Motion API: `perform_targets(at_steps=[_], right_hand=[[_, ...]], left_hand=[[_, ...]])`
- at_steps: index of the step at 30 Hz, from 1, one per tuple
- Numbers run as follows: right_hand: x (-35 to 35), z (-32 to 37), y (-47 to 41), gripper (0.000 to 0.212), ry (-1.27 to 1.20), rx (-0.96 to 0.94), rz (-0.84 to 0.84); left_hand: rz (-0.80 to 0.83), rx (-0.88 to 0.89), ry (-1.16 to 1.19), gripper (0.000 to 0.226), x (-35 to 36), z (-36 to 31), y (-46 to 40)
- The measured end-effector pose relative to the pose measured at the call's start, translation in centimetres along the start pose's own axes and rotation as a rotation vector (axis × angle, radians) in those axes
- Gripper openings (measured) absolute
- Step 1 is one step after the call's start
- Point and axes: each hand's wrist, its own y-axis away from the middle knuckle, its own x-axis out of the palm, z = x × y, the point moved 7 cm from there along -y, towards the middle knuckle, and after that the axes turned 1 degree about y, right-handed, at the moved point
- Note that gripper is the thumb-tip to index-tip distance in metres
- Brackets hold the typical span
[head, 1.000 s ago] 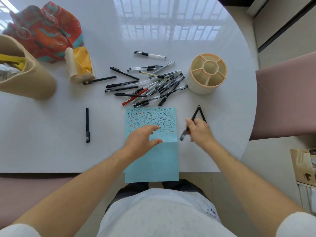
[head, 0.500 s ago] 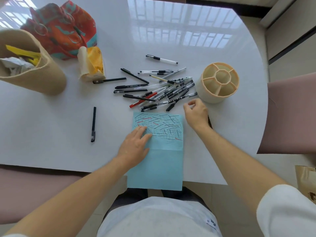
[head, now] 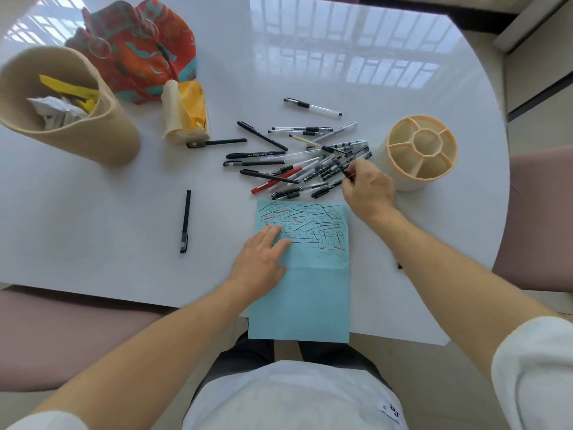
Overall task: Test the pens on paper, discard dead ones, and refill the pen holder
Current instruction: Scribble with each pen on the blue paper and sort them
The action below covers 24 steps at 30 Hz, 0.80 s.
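The right hand [head: 369, 190] has been moved up from the side of the paper to the near end of the heap of loose pens [head: 310, 164]. Its fingers are now curled, and the tip of one black pen [head: 342, 166] at the heap's edge is pinched between them. A second ago a black pen was held by this hand beside the paper; only a small dark tip [head: 399, 266] is seen now on the table under the right forearm.

The left hand [head: 260, 259] has been laid flat on the light blue sheet of paper [head: 313, 274], fingers straight and pressed down. Earlier it was raised a little above the sheet. Black and red test lines are seen on the far half of the paper, between the two hands.

The round cream plastic pen holder with sections [head: 418, 152] is found just right of the right hand. No pen is seen in it. One lone black pen [head: 185, 221] is left well to the left of the left hand. The tan paper bin with scraps [head: 65, 110] is found far to the left.
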Motion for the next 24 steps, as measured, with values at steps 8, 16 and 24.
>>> perform_targets(at_steps=[8, 16, 24], right_hand=[[0.6, -1.0, 10.7, 0.014, -1.008, 0.477, 0.172], [3.0, -0.1, 17.7, 0.015, -1.203, 0.517, 0.289], [1.4, -7.1, 17.8, 0.015, -1.154, 0.801, -0.082]], left_hand=[[-0.028, -0.034, 0.535, 0.049, -2.4, -2.2, -0.7], [0.185, 0.095, 0.450, 0.016, -1.8, -4.9, -0.9], [-0.023, -0.028, 0.255, 0.023, -2.4, 1.3, 1.1]])
